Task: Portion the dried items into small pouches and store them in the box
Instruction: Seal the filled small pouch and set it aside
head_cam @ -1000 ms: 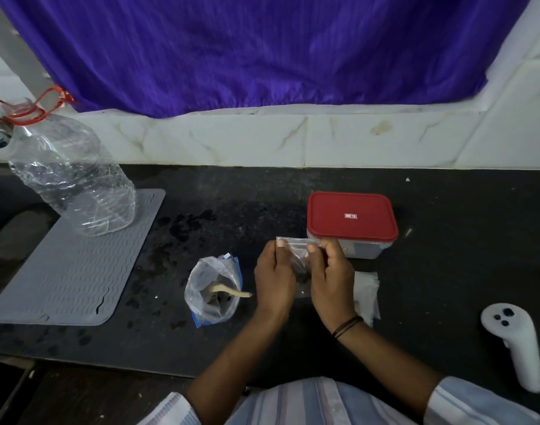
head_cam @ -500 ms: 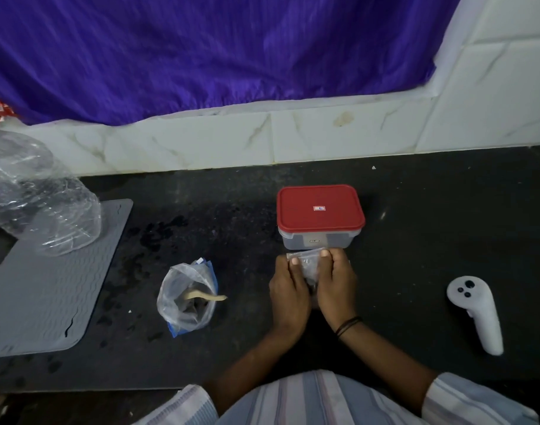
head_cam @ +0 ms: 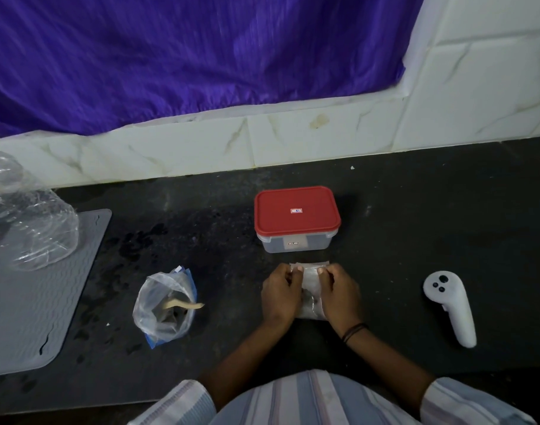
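Note:
A small clear pouch [head_cam: 310, 282] with some dark dried bits in it lies on the black counter [head_cam: 416, 234] just in front of me. My left hand [head_cam: 281, 294] and my right hand [head_cam: 339, 292] both pinch its top edge with fingertips, one on each side. Right behind the pouch stands a clear box with a red lid [head_cam: 296, 214], lid on. To the left, an open plastic bag [head_cam: 164, 305] of dried items stands with a pale spoon [head_cam: 184, 305] sticking out of it.
A white handheld controller [head_cam: 449, 305] lies at the right. A grey ribbed mat [head_cam: 32, 289] covers the left of the counter, with a crumpled clear plastic bottle [head_cam: 29, 228] on it. A tiled wall and purple cloth stand behind.
The view swung right and down. The pouch came down from in front of the box onto the counter, and both hands still pinch its top edge.

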Motion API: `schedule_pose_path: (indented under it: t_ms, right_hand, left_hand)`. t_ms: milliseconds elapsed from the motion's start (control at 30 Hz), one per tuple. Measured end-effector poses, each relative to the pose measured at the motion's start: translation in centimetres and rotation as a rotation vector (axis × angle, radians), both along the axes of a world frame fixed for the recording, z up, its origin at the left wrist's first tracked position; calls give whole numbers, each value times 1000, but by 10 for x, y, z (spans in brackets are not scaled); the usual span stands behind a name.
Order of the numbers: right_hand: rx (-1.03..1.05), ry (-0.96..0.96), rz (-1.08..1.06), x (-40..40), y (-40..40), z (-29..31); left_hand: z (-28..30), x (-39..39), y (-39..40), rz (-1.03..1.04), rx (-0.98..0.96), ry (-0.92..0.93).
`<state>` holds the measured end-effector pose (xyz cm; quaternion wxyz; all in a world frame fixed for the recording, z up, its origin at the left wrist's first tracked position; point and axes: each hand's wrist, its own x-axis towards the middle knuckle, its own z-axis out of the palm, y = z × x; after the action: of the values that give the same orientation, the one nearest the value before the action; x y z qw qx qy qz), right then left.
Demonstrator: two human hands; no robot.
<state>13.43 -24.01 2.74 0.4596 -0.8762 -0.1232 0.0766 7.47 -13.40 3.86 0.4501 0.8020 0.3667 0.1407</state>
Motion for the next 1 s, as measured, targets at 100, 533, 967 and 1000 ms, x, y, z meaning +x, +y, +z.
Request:
schedule_pose_path:
  t_ms: [100,533,967,1000]
  right_hand:
    - [-42,10,21,7,-2,-2]
    - [-217,51,61,23,0,-4]
    - [-42,-237,139,7,11,24]
    - [-5,-274,170,3,15,28]
  left_hand:
    - [-2,2,3,13,-18,23]
    - [-4,7,11,62,-90,108]
    - [10,-18,22,94,-188,-34]
    - [15,-24,24,95,-196,-65]
